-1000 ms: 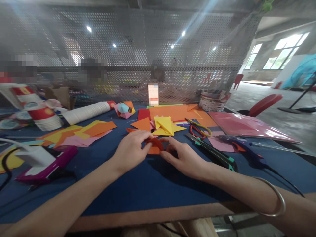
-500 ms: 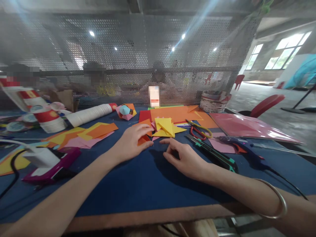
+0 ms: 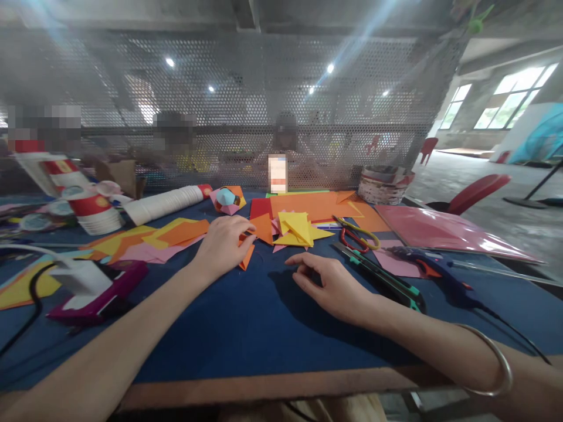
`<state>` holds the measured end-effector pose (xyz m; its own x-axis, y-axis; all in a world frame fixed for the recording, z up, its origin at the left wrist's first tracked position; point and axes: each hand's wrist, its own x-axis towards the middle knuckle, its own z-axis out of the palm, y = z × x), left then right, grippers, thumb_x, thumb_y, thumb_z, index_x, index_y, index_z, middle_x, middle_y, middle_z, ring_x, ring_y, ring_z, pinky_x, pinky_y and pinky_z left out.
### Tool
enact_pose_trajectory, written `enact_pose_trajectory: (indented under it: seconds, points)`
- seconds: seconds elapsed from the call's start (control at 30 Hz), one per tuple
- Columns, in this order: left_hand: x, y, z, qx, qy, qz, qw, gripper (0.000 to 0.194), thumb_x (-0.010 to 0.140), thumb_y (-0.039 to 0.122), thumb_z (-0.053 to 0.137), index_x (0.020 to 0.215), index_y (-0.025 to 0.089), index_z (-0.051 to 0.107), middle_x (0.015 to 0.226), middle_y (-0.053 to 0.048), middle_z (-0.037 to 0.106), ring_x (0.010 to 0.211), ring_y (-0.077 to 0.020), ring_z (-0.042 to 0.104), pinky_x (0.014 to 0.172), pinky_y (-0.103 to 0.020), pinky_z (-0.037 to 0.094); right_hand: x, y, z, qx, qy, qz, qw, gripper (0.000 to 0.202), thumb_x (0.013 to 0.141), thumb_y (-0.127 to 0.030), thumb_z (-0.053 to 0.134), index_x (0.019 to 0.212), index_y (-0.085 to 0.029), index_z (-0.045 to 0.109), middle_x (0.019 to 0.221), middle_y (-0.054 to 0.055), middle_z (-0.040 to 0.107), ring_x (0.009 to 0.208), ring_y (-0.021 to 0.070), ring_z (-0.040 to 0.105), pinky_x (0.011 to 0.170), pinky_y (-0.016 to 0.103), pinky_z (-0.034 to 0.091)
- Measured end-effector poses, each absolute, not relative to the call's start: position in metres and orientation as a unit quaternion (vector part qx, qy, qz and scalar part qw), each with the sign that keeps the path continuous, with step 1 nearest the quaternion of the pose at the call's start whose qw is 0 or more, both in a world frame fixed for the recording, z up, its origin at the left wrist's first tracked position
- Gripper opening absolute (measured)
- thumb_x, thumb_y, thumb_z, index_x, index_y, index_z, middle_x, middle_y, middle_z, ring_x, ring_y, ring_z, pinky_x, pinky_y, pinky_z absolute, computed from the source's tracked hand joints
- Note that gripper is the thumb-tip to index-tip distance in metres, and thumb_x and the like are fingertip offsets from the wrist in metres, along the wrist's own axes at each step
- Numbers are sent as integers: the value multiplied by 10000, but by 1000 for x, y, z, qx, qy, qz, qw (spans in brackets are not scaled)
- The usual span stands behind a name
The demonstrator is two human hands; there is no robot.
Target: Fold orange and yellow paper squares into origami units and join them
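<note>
My left hand (image 3: 226, 241) is over the blue tabletop with its thumb and fingers closed on a small folded orange paper piece (image 3: 247, 258), most of which the hand covers. My right hand (image 3: 328, 283) hovers palm-down just above the table, fingers loosely bent and apart, holding nothing. Beyond and between the hands lies a pile of folded yellow paper (image 3: 295, 227) with pink points underneath. An orange paper sheet (image 3: 263, 227) sits just left of that pile. Close to my right hand is a black and green utility knife (image 3: 382, 274).
Red and yellow-handled scissors (image 3: 355, 237) lie behind the knife. A blue glue gun (image 3: 440, 275) with its cord is at right. On the left are a purple power strip (image 3: 99, 290), stacked paper cups (image 3: 167, 203) and coloured papers (image 3: 153, 240). A mesh screen (image 3: 246, 135) stands behind.
My left hand has moved left, away from the yellow pile, carrying the small orange paper piece. My right hand has stayed nearly where it was. The view has shifted slightly.
</note>
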<state>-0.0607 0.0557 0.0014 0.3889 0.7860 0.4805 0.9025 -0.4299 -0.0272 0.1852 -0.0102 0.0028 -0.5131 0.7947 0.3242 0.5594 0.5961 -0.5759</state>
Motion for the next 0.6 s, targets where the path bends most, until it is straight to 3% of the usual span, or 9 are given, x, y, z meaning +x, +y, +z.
enact_pose_trajectory:
  seconds: [0.4, 0.6]
  points:
    - [-54, 143, 38, -865, -492, -97, -4, 321, 918, 324, 567, 1195, 164, 535, 1192, -86, 571, 998, -217, 604, 835, -419, 522, 190, -15, 5, -384, -858, 172, 294, 235, 874, -133, 503, 1073, -174, 621, 908, 48, 681, 761, 145, 617, 697, 252, 464]
    - [-47, 146, 38, -871, -483, -73, -52, 309, 918, 324, 566, 1182, 165, 545, 1187, -84, 575, 989, -212, 606, 827, -411, 525, 193, -15, 2, -360, -872, 145, 297, 259, 867, -125, 504, 1100, -156, 613, 992, 71, 675, 824, 164, 613, 763, 287, 466]
